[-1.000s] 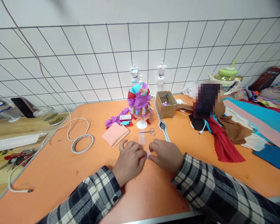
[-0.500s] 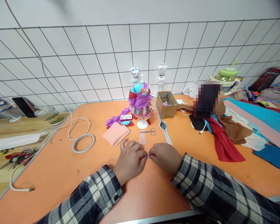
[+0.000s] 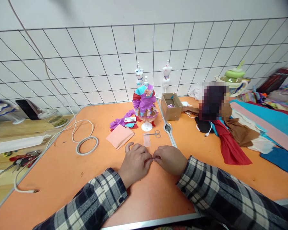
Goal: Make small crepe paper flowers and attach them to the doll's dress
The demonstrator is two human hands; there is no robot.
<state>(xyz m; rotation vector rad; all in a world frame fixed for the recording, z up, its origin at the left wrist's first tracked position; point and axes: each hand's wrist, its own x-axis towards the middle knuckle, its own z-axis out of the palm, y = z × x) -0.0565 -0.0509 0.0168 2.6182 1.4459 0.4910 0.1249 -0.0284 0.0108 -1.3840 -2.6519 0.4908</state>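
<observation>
My left hand (image 3: pixel 136 163) and my right hand (image 3: pixel 170 159) meet fingertip to fingertip low over the orange table. Both are closed in a pinch; whatever lies between the fingers is hidden or too small to name. Just beyond them is a small pink strip (image 3: pixel 147 141), with small scissors (image 3: pixel 155 134) lying partly across its top. A folded pink sheet (image 3: pixel 120 136) rests to the left of the strip. Behind the scissors stands a mini dress form in a purple ruffled dress (image 3: pixel 145 103), with a small white and red box (image 3: pixel 130 120) and purple scraps (image 3: pixel 117 123) beside it.
A small cardboard box (image 3: pixel 171 111) stands right of the dress form. Coloured cloth pieces (image 3: pixel 240 134) spread over the right side. At left lie a tape roll (image 3: pixel 87 146), a white cable (image 3: pixel 24 191) and a glass jar (image 3: pixel 54 118). Two more dress forms stand by the tiled wall.
My left hand has shifted very slightly right, its fingertips now against those of my right hand. The whole view has moved a little; the objects on the table stay put.
</observation>
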